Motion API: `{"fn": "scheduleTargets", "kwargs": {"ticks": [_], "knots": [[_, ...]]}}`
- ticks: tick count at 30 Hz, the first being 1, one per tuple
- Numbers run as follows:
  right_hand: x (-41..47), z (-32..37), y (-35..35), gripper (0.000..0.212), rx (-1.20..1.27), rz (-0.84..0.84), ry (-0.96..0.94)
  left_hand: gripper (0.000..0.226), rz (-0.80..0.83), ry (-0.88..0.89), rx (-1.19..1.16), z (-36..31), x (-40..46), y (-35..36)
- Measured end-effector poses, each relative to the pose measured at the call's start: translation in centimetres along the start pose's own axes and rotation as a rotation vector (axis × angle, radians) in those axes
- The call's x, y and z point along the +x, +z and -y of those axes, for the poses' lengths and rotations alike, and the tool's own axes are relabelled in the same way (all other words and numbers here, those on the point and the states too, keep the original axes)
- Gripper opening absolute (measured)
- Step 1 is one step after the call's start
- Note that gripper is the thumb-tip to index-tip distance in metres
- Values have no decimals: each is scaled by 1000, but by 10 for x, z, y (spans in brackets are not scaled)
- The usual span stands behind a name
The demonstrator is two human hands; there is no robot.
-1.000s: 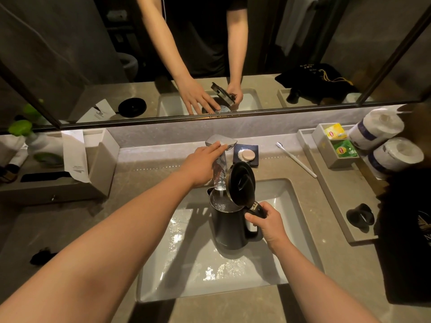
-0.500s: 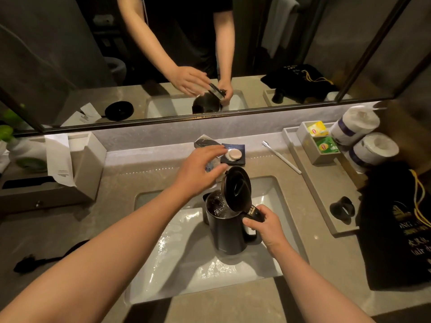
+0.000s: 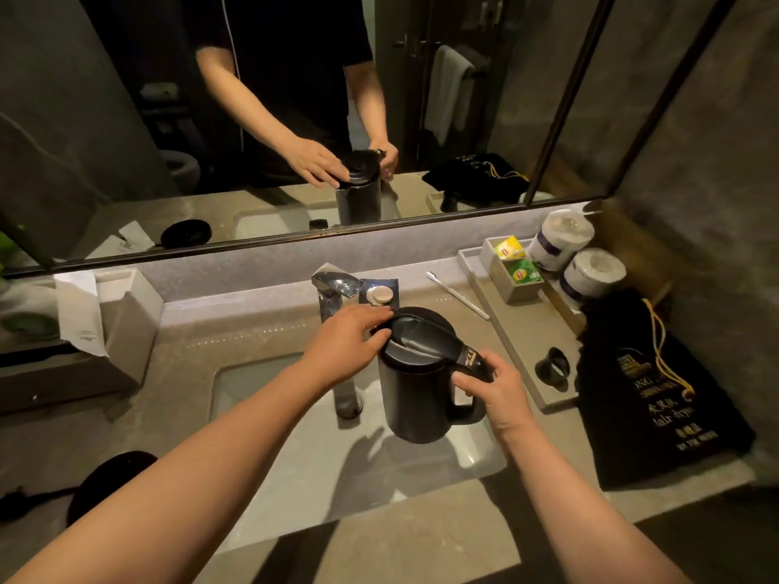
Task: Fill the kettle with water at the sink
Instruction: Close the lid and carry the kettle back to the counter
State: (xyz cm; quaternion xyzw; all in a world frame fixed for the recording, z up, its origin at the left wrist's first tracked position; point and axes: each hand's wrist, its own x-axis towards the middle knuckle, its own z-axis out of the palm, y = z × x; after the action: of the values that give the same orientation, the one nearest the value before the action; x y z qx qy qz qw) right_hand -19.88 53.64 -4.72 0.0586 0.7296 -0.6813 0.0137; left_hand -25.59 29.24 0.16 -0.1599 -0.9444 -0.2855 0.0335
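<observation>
1. Now the tap (image 3: 335,286) has no water coming out. A second ago water was pouring into the kettle (image 3: 415,389), and the left hand (image 3: 345,347) was up on the tap.
2. The lid (image 3: 423,337) stood straight up then. Now it is almost down on the kettle, with only a small gap at the front.
3. So I think the filling is done, and the lid is being shut. I cannot see how much water is inside.
4. The kettle is held up over the sink (image 3: 320,469), to the right of the tap and not under it.
5. The left arm reaches in from the lower left. The left hand lies flat, with its fingers spread loose on the front edge of the lid. It pushes and does not grab.
6. The right arm comes in from the lower right. The right hand (image 3: 499,392) is wrapped around the handle (image 3: 466,408) and holds the kettle up, with the thumb near the top of the handle.
</observation>
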Motion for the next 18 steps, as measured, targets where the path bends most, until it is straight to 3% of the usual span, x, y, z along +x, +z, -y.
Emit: {"fn": "scheduleTargets", "kwargs": {"ticks": [7, 12, 15, 18], "knots": [[-7, 30, -7, 28, 67, -16, -82, 54, -51, -73, -148, -28, -18, -12], [-12, 43, 1, 35, 139, 14, -119, 54, -65, -150, -227, -28, -30, -21], [-11, 52, 10, 39, 142, 51, -155, 59, -233, -234, -371, -29, -40, -21], [-10, 62, 22, 44, 171, 85, -190, 56, -385, -426, -643, -29, -54, -30]]}}
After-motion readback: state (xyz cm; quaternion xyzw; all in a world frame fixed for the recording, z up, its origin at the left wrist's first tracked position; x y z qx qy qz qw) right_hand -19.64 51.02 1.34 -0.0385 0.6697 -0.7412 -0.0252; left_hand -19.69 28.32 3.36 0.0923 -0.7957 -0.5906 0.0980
